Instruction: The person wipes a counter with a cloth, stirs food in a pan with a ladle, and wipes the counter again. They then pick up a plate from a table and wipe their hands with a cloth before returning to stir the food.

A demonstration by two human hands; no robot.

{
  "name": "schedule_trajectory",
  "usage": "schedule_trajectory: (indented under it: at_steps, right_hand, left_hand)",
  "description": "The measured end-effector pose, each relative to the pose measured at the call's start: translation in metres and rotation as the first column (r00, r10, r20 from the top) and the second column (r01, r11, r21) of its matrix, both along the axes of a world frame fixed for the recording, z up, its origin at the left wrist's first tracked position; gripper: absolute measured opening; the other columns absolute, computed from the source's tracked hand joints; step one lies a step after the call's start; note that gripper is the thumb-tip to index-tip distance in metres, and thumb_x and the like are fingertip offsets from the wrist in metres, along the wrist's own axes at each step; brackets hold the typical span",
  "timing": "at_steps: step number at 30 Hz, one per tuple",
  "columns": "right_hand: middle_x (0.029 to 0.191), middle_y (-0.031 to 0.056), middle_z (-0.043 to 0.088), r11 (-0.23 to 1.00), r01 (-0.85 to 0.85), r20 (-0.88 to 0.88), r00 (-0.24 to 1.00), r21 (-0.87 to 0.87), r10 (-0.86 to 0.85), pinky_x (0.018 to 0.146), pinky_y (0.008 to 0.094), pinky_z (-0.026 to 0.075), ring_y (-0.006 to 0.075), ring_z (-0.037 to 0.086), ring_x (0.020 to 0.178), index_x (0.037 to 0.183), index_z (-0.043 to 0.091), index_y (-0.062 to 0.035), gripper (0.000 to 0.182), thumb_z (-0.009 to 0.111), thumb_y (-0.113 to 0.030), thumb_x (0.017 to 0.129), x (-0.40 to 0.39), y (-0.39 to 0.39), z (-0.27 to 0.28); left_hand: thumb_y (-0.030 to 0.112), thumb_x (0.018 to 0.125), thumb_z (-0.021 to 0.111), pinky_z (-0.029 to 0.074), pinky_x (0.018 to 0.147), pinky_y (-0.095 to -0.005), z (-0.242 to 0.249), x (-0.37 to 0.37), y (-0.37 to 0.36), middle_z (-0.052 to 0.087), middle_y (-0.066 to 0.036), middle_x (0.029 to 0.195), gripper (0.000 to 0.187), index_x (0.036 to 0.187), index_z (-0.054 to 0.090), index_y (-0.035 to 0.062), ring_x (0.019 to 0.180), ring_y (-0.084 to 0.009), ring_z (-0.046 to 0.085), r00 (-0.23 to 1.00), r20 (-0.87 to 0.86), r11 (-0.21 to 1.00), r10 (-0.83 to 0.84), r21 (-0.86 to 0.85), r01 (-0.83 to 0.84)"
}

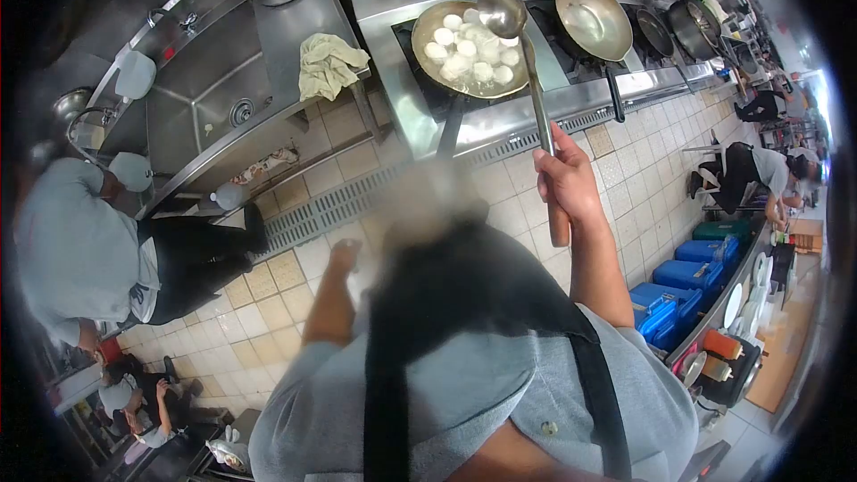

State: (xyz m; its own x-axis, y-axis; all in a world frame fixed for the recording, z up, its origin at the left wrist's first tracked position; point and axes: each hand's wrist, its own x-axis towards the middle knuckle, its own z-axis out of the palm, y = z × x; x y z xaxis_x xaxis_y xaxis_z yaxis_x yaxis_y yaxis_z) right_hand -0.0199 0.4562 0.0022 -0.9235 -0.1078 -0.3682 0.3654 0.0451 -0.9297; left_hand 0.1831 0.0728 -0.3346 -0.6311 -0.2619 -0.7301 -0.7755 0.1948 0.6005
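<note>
My right hand (pixel 569 177) is closed round the wooden grip of a long-handled metal ladle (pixel 503 12). The ladle's bowl hangs over the right rim of a frying pan (pixel 433 67) on the stove. Inside the pan, several round white pieces (pixel 464 47) sit close together in liquid, a few of them blurred. My left hand (pixel 345 256) hangs low on the left, near my body and away from the stove. A blurred patch covers the area beside it, and its fingers do not show clearly.
A second pan (pixel 593 21) with liquid stands right of the first. On the left, a cloth (pixel 330 66) lies at the counter's edge beside a steel sink (pixel 214 98). A co-worker (pixel 71 250) stands at the sink. Blue bins (pixel 661 308) stand at the lower right.
</note>
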Motion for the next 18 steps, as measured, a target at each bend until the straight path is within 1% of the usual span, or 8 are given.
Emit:
schedule_trajectory:
  at_steps: [2, 6, 8, 12, 14, 15, 17, 18]
  right_hand:
    - [0.073, 0.0024, 0.056, 0.997, 0.005, -0.041, 0.999, 0.074, -0.002, 0.042, 0.0255, 0.04, 0.0099, 0.05, 0.047, 0.142, 0.041, -0.0034, 0.057, 0.06, -0.004, 0.088, -0.005, -0.001, -0.009]
    - [0.072, 0.0005, 0.052, 0.931, 0.019, -0.141, 0.989, 0.363, 0.035, 0.044, 0.0256, 0.041, 0.0095, 0.048, 0.049, 0.146, 0.036, -0.0028, 0.062, 0.06, -0.006, 0.089, -0.014, -0.001, -0.023]
    - [0.072, 0.0006, 0.052, 0.907, 0.022, -0.151, 0.987, 0.42, 0.046, 0.044, 0.0263, 0.042, 0.0099, 0.049, 0.05, 0.147, 0.035, -0.0026, 0.063, 0.06, -0.006, 0.089, -0.018, 0.001, -0.033]
    - [0.072, 0.0002, 0.052, 0.964, -0.042, -0.074, 0.995, 0.264, 0.064, 0.044, 0.0257, 0.041, 0.0094, 0.05, 0.05, 0.144, 0.038, -0.0012, 0.06, 0.06, -0.007, 0.088, -0.021, -0.003, -0.037]
    - [0.071, 0.0001, 0.052, 0.982, -0.093, -0.021, 0.995, 0.162, 0.098, 0.043, 0.0254, 0.04, 0.0094, 0.05, 0.05, 0.143, 0.038, -0.001, 0.059, 0.06, -0.007, 0.089, -0.021, -0.005, -0.036]
    - [0.074, 0.0008, 0.053, 0.995, -0.081, 0.038, 0.996, 0.055, 0.079, 0.044, 0.0251, 0.041, 0.0094, 0.05, 0.051, 0.138, 0.043, -0.0011, 0.052, 0.06, -0.008, 0.089, -0.021, -0.006, -0.037]
    - [0.076, 0.0016, 0.055, 0.996, -0.066, 0.099, 0.993, -0.052, 0.071, 0.044, 0.0247, 0.041, 0.0095, 0.051, 0.052, 0.133, 0.048, -0.0012, 0.046, 0.059, -0.009, 0.089, -0.021, -0.006, -0.036]
    - [0.076, 0.0007, 0.054, 0.971, -0.034, 0.173, 0.982, -0.237, 0.076, 0.044, 0.0238, 0.039, 0.0085, 0.049, 0.051, 0.128, 0.049, -0.0031, 0.04, 0.059, -0.011, 0.091, -0.02, -0.004, -0.034]
  left_hand:
    - [0.033, 0.089, 0.063, 0.05, 0.047, -0.038, 0.005, -0.001, 0.006, 0.067, -0.018, 0.092, 0.043, 0.113, 0.063, -0.0026, 0.071, -0.0275, 0.065, 0.99, -0.065, 0.992, 0.127, -0.012, -0.128]
    - [0.034, 0.089, 0.064, 0.05, 0.045, -0.0375, -0.031, 0.009, -0.011, 0.066, -0.018, 0.094, 0.043, 0.113, 0.063, -0.0021, 0.072, -0.0279, 0.065, 0.997, -0.041, 0.997, 0.06, 0.042, -0.059]
    - [0.046, 0.092, 0.054, 0.05, 0.091, -0.0433, -0.057, 0.018, -0.019, 0.062, -0.021, 0.119, 0.052, 0.119, 0.061, 0.0014, 0.105, -0.0348, 0.062, 0.977, 0.029, 0.973, -0.213, -0.089, 0.215]
    - [0.05, 0.093, 0.049, 0.037, 0.106, -0.0411, -0.061, 0.035, -0.023, 0.058, -0.022, 0.127, 0.055, 0.12, 0.062, 0.0036, 0.121, -0.0358, 0.052, 0.908, 0.14, 0.88, -0.395, -0.228, 0.418]
    - [0.047, 0.094, 0.048, 0.035, 0.108, -0.0417, -0.077, 0.047, -0.028, 0.055, -0.022, 0.131, 0.052, 0.122, 0.061, 0.0055, 0.126, -0.0341, 0.048, 0.741, 0.138, 0.648, -0.658, -0.399, 0.649]
    - [0.047, 0.094, 0.048, 0.035, 0.108, -0.0417, -0.088, 0.054, -0.031, 0.055, -0.022, 0.131, 0.052, 0.122, 0.061, 0.0055, 0.126, -0.0341, 0.048, 0.742, 0.138, 0.649, -0.656, -0.398, 0.648]
    - [0.031, 0.086, 0.065, 0.053, 0.052, -0.0393, -0.101, 0.063, -0.033, 0.067, -0.019, 0.09, 0.039, 0.106, 0.064, -0.0028, 0.069, -0.0278, 0.067, 0.892, -0.265, 0.921, -0.365, -0.246, 0.304]
    - [0.031, 0.086, 0.065, 0.053, 0.052, -0.0393, -0.084, 0.057, -0.027, 0.067, -0.019, 0.09, 0.039, 0.106, 0.064, -0.0028, 0.069, -0.0278, 0.067, 0.894, -0.265, 0.921, -0.363, -0.245, 0.301]
